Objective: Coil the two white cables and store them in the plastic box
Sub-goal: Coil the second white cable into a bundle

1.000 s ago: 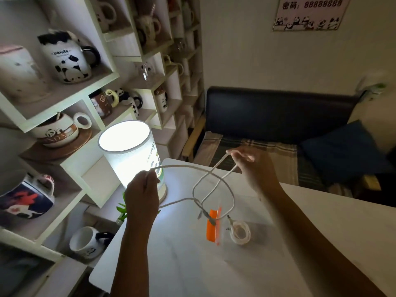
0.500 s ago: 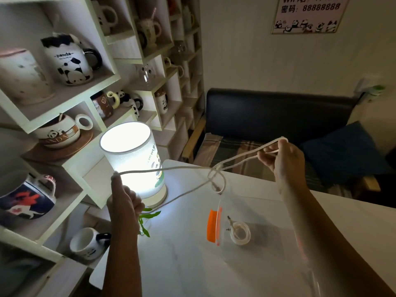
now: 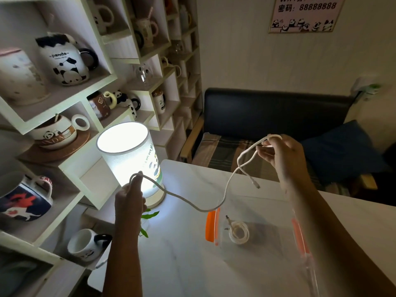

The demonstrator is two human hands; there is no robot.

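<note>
One cable [image 3: 239, 232] already sits coiled in the clear box [image 3: 278, 213] on the table's right, while you pinch the second cable [image 3: 192, 205] uncoiled in the air between left hand [image 3: 130, 199] and right hand [image 3: 282, 155], so it's half done.

A pink-framed wall sign [image 3: 304, 13] above the dark sofa [image 3: 276, 112] carries the partly cropped word "WIFI" on its top line and, beneath it, 2 Chinese characters, "密码", followed by the number "88888888"; a row of cartoon pandas runs along its lower edge. To the left of the sign, on the white shelf unit [image 3: 102, 82], a panda mug [image 3: 64, 61] bears the word "panda" between 2 dashes. Below that, a cup on a wooden saucer [image 3: 54, 131] shows lettering ending in "NDA". The lit lamp [image 3: 128, 159] has sideways print too blurred to read.
</note>
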